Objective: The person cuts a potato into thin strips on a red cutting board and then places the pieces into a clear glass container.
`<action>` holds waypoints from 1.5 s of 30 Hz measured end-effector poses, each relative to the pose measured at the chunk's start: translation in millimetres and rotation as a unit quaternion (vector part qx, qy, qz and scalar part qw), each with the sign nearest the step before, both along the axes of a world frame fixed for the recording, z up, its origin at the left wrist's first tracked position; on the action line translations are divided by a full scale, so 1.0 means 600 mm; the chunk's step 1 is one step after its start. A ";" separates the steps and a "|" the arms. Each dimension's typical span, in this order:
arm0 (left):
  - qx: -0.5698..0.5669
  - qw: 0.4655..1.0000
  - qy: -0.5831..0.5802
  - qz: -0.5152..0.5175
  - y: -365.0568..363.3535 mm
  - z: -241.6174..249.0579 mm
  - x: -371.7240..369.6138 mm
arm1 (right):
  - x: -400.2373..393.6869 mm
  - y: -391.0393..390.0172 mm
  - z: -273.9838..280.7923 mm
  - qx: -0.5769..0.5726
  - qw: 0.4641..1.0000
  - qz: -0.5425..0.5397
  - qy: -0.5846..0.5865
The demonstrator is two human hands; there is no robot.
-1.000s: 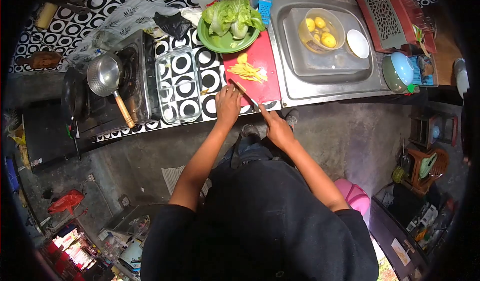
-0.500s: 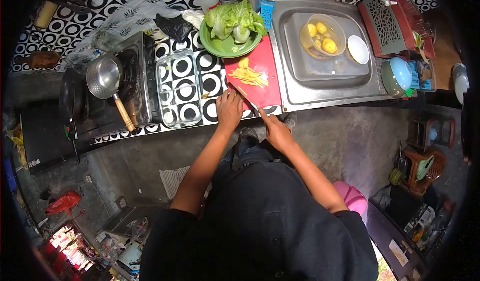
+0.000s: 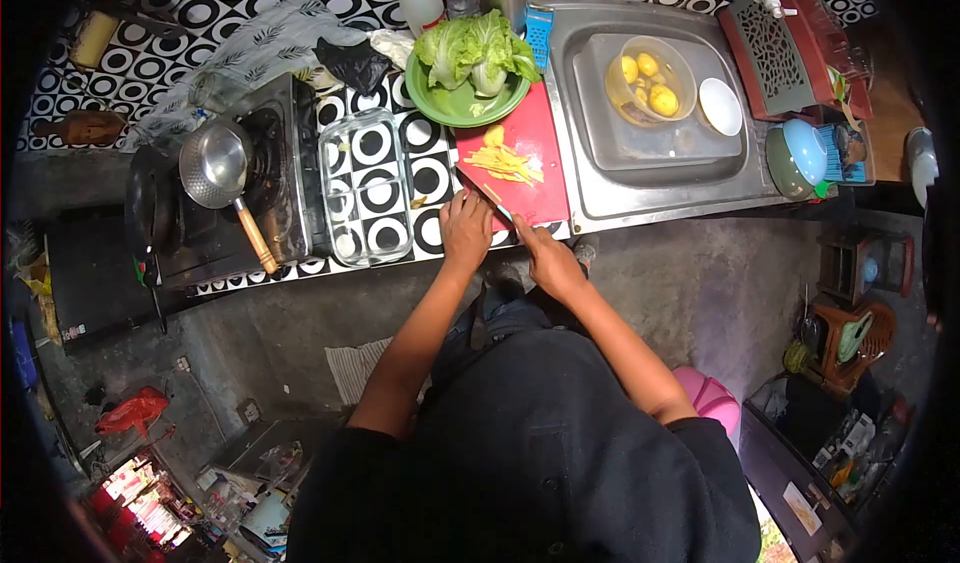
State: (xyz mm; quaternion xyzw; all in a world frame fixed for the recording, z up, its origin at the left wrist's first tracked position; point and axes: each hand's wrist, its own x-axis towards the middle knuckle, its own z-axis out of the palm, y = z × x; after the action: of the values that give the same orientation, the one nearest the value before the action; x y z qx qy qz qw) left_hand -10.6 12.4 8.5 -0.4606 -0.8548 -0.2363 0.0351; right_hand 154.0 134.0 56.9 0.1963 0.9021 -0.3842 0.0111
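Observation:
My right hand (image 3: 543, 256) is closed on the handle of a knife (image 3: 486, 193), whose blade slants up and left over the front of a red cutting board (image 3: 545, 178). My left hand (image 3: 466, 231) is at the board's front left edge, beside the blade. Its fingers are bent down, and whatever lies under them is hidden. Cut yellow strips (image 3: 507, 163) lie in a pile on the board, just beyond the knife. Behind them is a green bowl (image 3: 466, 118) of leafy greens (image 3: 485, 55).
A glass dish (image 3: 367, 188) stands left of the board, and a saucepan (image 3: 217, 163) sits on the stove. To the right, a sink (image 3: 690, 191) holds a container (image 3: 620, 88) of yellow pieces and a white bowl (image 3: 720, 106). A dish rack (image 3: 775, 48) stands beyond.
The view has shifted slightly, so the counter items appear a little lower and further right. Both hands remain at the board's front edge, with the knife still in my right hand.

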 end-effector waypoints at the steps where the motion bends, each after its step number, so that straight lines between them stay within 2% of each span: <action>1: 0.005 1.000 0.001 0.001 0.000 -0.002 0.000 | -0.001 0.000 -0.001 0.000 1.000 0.001 0.002; 28: 0.001 1.000 0.008 0.003 0.002 0.001 0.001 | 0.002 0.009 -0.033 -0.027 0.997 -0.012 0.068; 45: 0.001 1.000 -0.001 0.012 0.000 0.000 0.002 | 0.000 0.017 -0.041 -0.030 0.998 -0.002 0.052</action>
State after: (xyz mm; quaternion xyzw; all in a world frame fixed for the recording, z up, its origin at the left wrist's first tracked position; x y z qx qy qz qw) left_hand -9.3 12.1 8.4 -0.4502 -0.8602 -0.2366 0.0378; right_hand 154.2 143.9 32.4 0.1777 0.8892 -0.4204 -0.0306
